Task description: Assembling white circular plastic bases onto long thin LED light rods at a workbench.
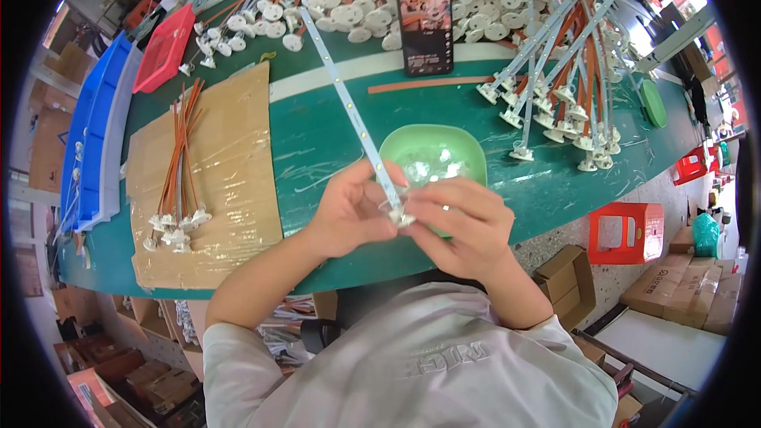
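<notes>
Strip [344, 95], pale with small yellow dots, slants above the tabletop [547, 182] toward eleven o'clock, its white base [401, 216] at the five o'clock end. The left hand [349, 212] has its fingers pinched on the strip close to that base; the right hand [468, 226] grasps the base in its fingertips. Fine work at this joint seems to be the step in hand, though the fingers hide its detail. Next, a steady left hold and exact right-hand placement seem called for, near the green bowl [434, 136] at one o'clock.
</notes>
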A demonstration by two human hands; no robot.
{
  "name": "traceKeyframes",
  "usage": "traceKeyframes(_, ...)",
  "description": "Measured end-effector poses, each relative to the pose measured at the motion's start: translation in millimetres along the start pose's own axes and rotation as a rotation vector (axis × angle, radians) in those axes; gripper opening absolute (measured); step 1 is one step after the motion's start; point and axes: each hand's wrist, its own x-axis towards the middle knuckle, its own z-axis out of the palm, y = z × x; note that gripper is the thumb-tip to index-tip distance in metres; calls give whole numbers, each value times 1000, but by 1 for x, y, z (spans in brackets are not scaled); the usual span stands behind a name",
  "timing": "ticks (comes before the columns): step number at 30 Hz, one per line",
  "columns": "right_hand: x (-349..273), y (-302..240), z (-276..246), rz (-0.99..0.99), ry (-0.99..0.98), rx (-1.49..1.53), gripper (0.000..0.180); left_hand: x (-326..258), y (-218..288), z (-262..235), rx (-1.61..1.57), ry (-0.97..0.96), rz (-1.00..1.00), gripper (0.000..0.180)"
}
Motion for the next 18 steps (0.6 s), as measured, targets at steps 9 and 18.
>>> traceKeyframes(9,3,-2,3,51,-7,-70,32,-2,-4,-8,-9,76,-28,56)
traceKeyframes(18,5,-5,-5,87,-93,-26,29,2,-3,-12,-45,30,-15,61)
